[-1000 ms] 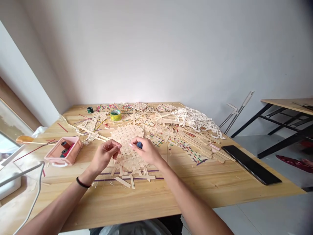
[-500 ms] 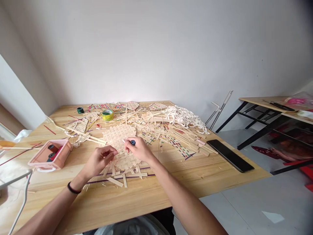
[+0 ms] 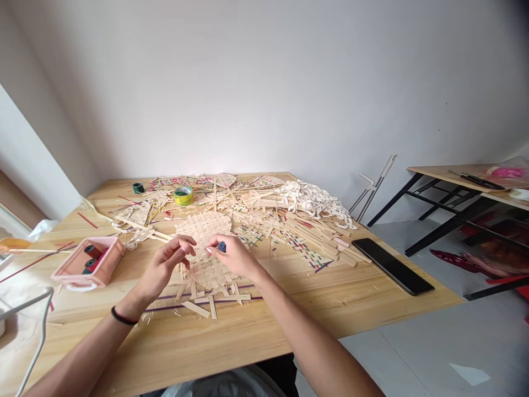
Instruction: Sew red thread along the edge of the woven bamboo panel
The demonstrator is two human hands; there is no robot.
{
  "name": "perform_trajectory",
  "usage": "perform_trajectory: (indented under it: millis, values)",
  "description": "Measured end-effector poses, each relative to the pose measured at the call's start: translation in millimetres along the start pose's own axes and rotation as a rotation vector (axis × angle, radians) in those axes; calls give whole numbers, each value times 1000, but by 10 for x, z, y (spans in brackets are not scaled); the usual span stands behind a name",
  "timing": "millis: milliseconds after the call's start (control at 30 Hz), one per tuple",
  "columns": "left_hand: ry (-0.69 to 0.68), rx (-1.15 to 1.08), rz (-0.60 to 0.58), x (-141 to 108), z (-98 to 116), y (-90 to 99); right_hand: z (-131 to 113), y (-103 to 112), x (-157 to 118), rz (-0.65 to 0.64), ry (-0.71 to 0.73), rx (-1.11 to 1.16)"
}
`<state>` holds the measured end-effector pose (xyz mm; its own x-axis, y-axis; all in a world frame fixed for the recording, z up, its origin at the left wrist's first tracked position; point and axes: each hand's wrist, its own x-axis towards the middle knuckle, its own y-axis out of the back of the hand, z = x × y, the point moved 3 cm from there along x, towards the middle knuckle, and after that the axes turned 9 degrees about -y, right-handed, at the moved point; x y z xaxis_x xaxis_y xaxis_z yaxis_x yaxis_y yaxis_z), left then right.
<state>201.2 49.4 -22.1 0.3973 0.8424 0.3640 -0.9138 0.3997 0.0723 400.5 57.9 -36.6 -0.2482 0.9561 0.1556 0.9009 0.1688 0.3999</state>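
Observation:
My right hand [image 3: 233, 256] is closed round a small dark blue spool [image 3: 222, 246], with its thumb and fingertips pinched together toward the left. Just left of it, my left hand [image 3: 169, 262] is raised with fingers curled and thumb near the index finger; anything between them is too small to make out. Beneath and between both hands lies a pale woven piece [image 3: 206, 226], its loose strip ends fanning toward the front edge. A pink box [image 3: 109, 264] holding dark and red spools stands left of my left hand.
The wooden table [image 3: 248, 342] carries yellow tape [image 3: 183, 196], a green roll [image 3: 138, 188], scattered strips, a white cord heap [image 3: 318, 201], flat sticks [image 3: 314, 234] and a black phone [image 3: 392, 266] near the right edge. A white metal frame [image 3: 41, 325] stands at the left.
My left hand has lifted slightly, its fingers a little more spread. My right hand has turned a little and moved slightly left, still with the spool. The view has shifted slightly.

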Motion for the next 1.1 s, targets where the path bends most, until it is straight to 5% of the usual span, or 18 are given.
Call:
perform_trajectory:
  millis: [267,600,867,1100]
  values:
    - [23,-127,-25,-2,-34,-18,-2,-41,-17,-17,-40,-39]
    - [-9,171,63,30,-71,78,-69,11,-26,-47,4,82]
    - [-44,339,-91,17,-160,58,-120,51,-13,-33,31,158]
    - [-38,385,-113,14,-197,74,-115,78,-15,22,22,186]
